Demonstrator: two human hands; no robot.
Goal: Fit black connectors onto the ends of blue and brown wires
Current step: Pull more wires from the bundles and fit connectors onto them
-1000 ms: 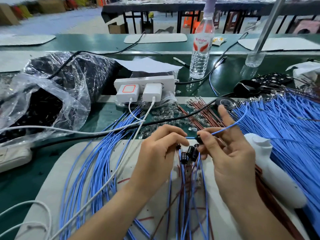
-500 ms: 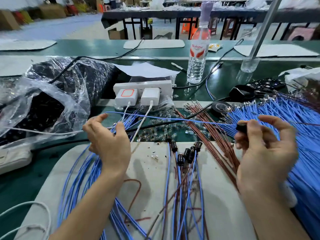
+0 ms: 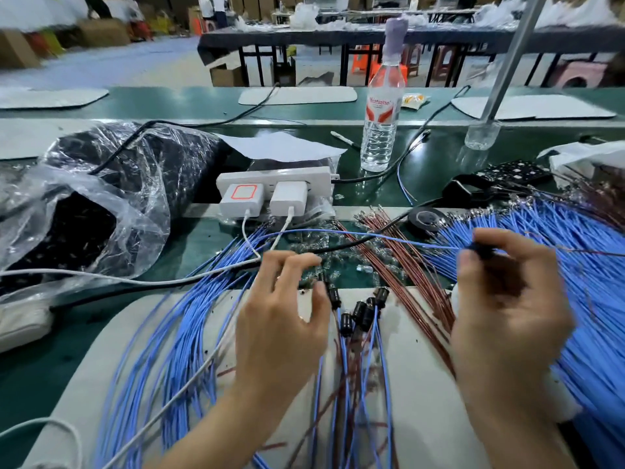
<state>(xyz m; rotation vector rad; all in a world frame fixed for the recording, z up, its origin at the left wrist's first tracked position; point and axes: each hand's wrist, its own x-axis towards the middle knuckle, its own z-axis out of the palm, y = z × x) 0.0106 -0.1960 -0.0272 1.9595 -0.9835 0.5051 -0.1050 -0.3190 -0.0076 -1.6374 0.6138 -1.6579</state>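
Now, your right hand (image 3: pixel 507 316): pinches connector (image 3: pixel 482 251) on blue wire (image 3: pixel 372 235).
Your left hand (image 3: pixel 280 316): fingers (image 3: pixel 297 269) spread, empty.
Next: probably fetch a brown wire (image 3: pixel 411 275).

Counted on the bench (image 3: pixel 372 194): one water bottle (image 3: pixel 380 130), one power strip (image 3: pixel 274 179), two white chargers (image 3: pixel 240 198), one pen (image 3: pixel 345 140), one tape roll (image 3: pixel 426 220), one sheet of paper (image 3: pixel 280 147), one big plastic bag (image 3: pixel 111 198). Five or six black connectors (image 3: pixel 358 313) made out on wire ends, exact count not resolved; one more pinched in the right grip (image 3: pixel 507 316). Blue wires (image 3: pixel 575 238) and brown wires (image 3: pixel 416 282): too many to be counted.
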